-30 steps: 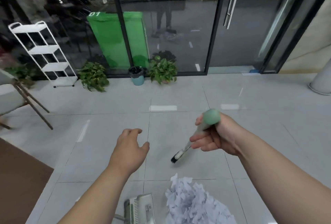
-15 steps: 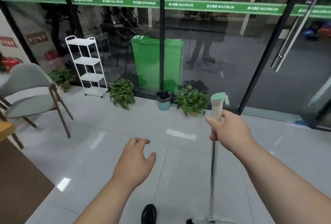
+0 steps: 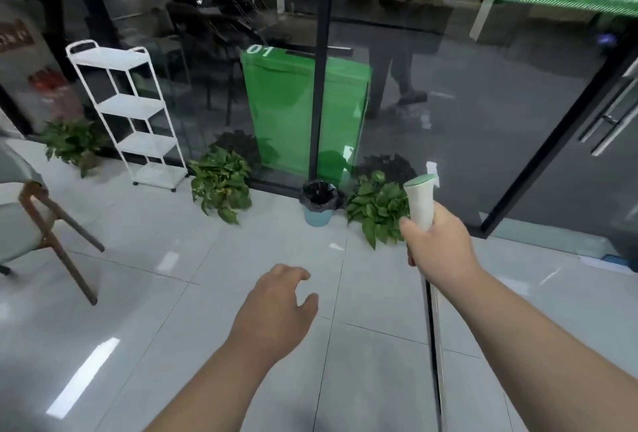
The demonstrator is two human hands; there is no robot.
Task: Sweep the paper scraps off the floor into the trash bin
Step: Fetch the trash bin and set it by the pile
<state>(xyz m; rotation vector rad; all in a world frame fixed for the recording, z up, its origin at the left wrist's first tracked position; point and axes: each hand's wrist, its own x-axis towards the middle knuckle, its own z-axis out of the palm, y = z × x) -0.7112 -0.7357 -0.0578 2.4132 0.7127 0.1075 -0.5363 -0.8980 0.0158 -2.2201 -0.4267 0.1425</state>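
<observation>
Right hand [image 3: 438, 248] first: it's clenched round the pale, green-capped handle [image 3: 419, 202] of a long-handled tool, fingers wrapped tight, held upright with the thin metal shaft [image 3: 433, 345] dropping straight down past the wrist and out of the bottom of the view. Broom or dustpan? I can't say, because the working end isn't visible. The left hand [image 3: 276, 307] reaches forward at the near centre with nothing in it, fingers loosely bent and relaxed, hovering over the grey floor tiles [image 3: 145, 293]. Look further out and there's the target: the small blue trash bin [image 3: 318, 204] with its black liner, standing at the far side against the glass wall, tucked between the left potted plant [image 3: 221, 183] and the right potted plant [image 3: 378, 207], the right one just behind the raised handle. Beyond the glass stands a green board [image 3: 293, 114]; off to the far left are a white wire rack [image 3: 131, 114] and, nearer, a chair [image 3: 34, 217]. And the paper scraps? None anywhere on the floor that shows, and the bin's mouth is too far off to tell what's inside. So my reading is that the emptying is yet to come: the bin is well apart from the person, nothing is tipped over it, and the tool is only being carried upright. What's left, I'd judge, is closing that gap and getting the scraps into the liner.
</observation>
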